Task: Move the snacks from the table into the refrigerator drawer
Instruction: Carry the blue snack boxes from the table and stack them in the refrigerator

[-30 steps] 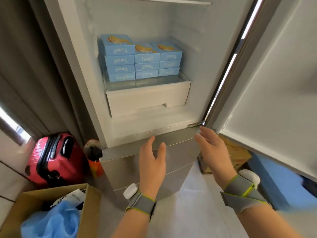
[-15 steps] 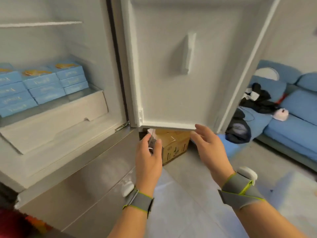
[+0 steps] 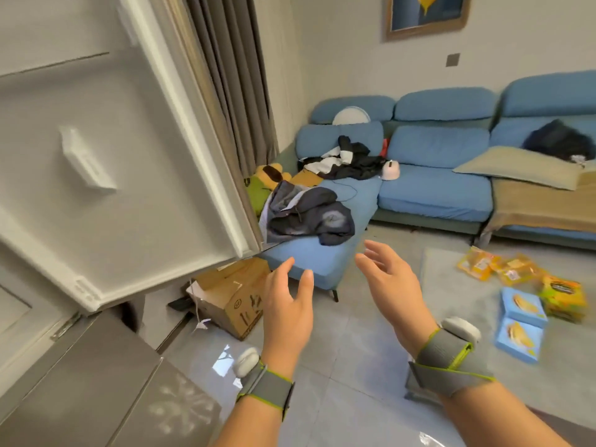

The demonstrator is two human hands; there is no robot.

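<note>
Snacks lie on a light grey table (image 3: 451,295) at the right. Two blue boxes (image 3: 521,321) sit side by side near its front. Behind them lie a green-and-yellow pack (image 3: 562,296) and orange-yellow bags (image 3: 500,269). My left hand (image 3: 287,311) and my right hand (image 3: 392,285) hover empty in mid-air at centre, fingers relaxed and spread, both well left of the snacks. The open white refrigerator door (image 3: 106,175) fills the left side. The refrigerator drawer is out of view.
A cardboard box (image 3: 232,295) stands on the floor under the door's corner. A blue sofa (image 3: 419,162) with clothes and a dark jacket (image 3: 309,214) runs along the back wall. Grey lower refrigerator fronts (image 3: 90,388) are at bottom left. Tiled floor (image 3: 348,366) lies underfoot.
My view has swung right, away from the refrigerator interior and its stacked blue boxes, toward the sofa and the table with snacks. Both hands stay raised and empty.
</note>
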